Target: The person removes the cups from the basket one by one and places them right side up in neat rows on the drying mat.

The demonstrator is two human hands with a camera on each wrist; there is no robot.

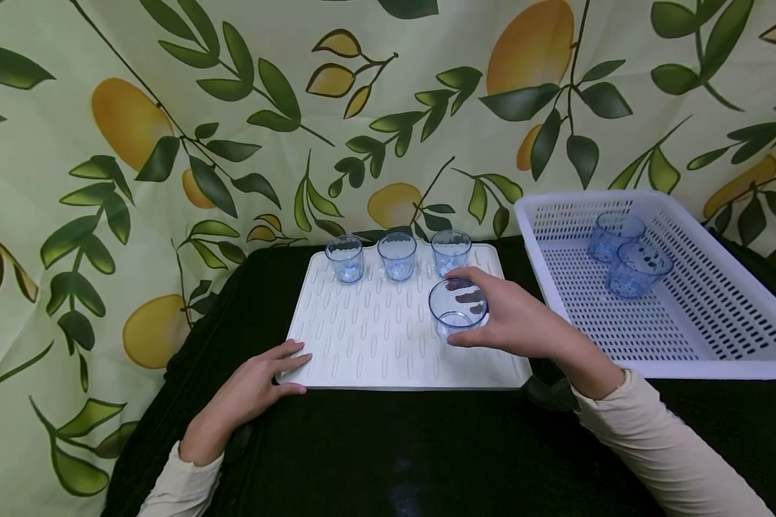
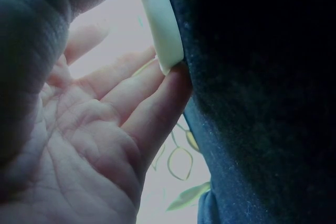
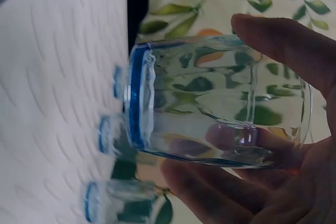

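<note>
My right hand (image 1: 517,316) grips a clear blue-tinted glass (image 1: 448,309) over the right part of a white ridged mat (image 1: 362,337). In the right wrist view the thumb lies along one side of this glass (image 3: 205,93) and the fingers curl round the other, its thick blue base facing the mat. My left hand (image 1: 248,388) rests on the mat's near left corner with fingers extended. In the left wrist view those fingers (image 2: 157,116) lie against the mat's pale edge (image 2: 165,30). Three similar glasses, a left one (image 1: 345,260), a middle one (image 1: 398,258) and a right one (image 1: 451,251), stand upright in a row along the mat's far edge.
A white perforated plastic basket (image 1: 552,287) stands to the right of the mat, with two more blue-tinted glasses (image 1: 636,273) inside. Black cloth (image 1: 394,452) covers the table. Behind it hangs a leaf-and-fruit patterned curtain (image 1: 362,86).
</note>
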